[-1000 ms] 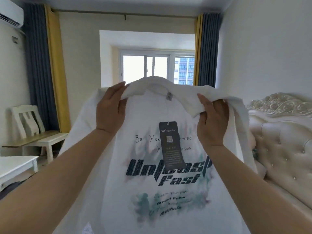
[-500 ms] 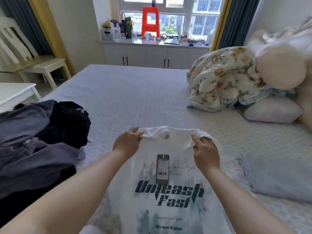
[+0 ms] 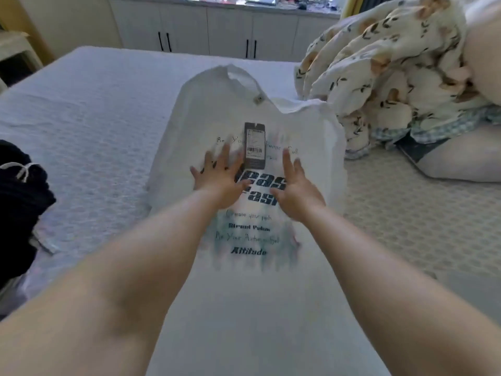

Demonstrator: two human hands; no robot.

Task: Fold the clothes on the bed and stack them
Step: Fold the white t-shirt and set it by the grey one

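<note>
Shirt [image 3: 238, 109], white with dark print, lies spread face up on the bed [image 3: 95, 109], collar toward 12 o'clock and hem running off the bottom of the view. One dark tag [image 3: 254, 145] rests on its chest, just at 12 o'clock from the gap between the hands. Left hand [image 3: 220, 178] and right hand [image 3: 295, 195] both lie on the print with fingers straight and spread, holding nothing; whether the palms press flat is blurred

Around it: one heap of dark clothes [image 3: 19, 207] at 9 o'clock, with a white drawstring showing, apart from the shirt. One floral quilt [image 3: 385, 66] is bunched at 2 o'clock, its edge just beside the shirt's right shoulder, with a pale pillow [image 3: 466, 158] at 3 o'clock below it. White cabinets [image 3: 206, 28] with dark handles stand past the bed at 12 o'clock. Nothing lies over the shirt but the tag and the two forearms that cross it from 6 o'clock

Half a second ago both hands pinched the collar and the shirt was still bunched near the body; now the collar is released, the shirt is laid out farther up the bed, and the hands have drawn back to the chest print. A second ago it was held up in the air before the window

Count: one shirt, one tag, two hands, one dark heap, one quilt, one pillow
</note>
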